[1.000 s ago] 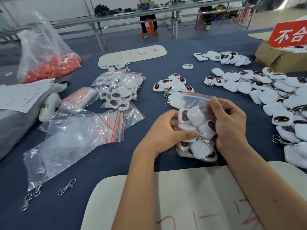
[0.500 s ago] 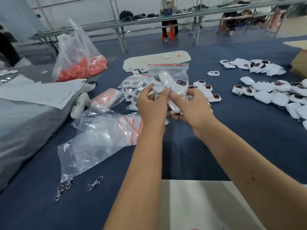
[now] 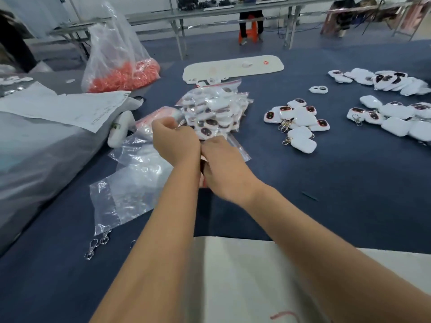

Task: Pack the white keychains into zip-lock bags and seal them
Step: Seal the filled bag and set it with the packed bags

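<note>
Lowered onto the pile, filled bag (image 3: 211,113) gripped by curled left hand (image 3: 176,141) and right hand (image 3: 221,164) fingers.

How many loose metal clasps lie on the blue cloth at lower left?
3 clearly: two clasps side by side at the corner of the empty zip-lock bag, one clasp nearer the camera. A possible fourth is mostly hidden behind the left forearm.

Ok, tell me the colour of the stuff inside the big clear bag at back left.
Orange-red, seen in the head view.
</note>
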Motion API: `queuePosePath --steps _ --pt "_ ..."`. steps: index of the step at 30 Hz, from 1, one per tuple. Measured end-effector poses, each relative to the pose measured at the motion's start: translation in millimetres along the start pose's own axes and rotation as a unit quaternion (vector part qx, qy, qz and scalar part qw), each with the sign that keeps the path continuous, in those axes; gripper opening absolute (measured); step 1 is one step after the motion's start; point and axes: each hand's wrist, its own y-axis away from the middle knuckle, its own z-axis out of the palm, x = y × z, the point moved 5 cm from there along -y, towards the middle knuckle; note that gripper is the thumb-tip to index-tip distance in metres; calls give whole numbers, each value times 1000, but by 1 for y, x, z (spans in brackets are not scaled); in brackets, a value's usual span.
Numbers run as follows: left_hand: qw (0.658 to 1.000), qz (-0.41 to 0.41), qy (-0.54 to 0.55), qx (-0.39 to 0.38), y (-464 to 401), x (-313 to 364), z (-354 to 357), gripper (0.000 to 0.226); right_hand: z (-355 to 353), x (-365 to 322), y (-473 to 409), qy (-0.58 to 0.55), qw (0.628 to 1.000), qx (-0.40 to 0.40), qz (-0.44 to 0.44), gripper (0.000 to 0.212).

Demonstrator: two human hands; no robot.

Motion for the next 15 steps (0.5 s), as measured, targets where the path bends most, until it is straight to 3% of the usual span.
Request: queuePosePath --steps 2,4,8,10,12,15 --pt "1000 11 4 0 3 -1 -9 29 11 0 9 47 995 -90 5 11" --pt "1000 23 5 -21 10 2 -12 27 13 6 18 80 990 -118 16 12" --pt "996 74 6 -51 27 19 -13 19 1 -1 22 93 994 -45 -29 23" --pt "989 105 24 -106 37 34 -9 13 -9 0 28 16 999 -28 -22 25" --pt "974 157 11 -166 51 53 -5 9 -29 8 38 -66 997 45 6 20" --pt "923 203 -37 -325 80 81 8 28 -65 29 57 -219 958 167 81 18"
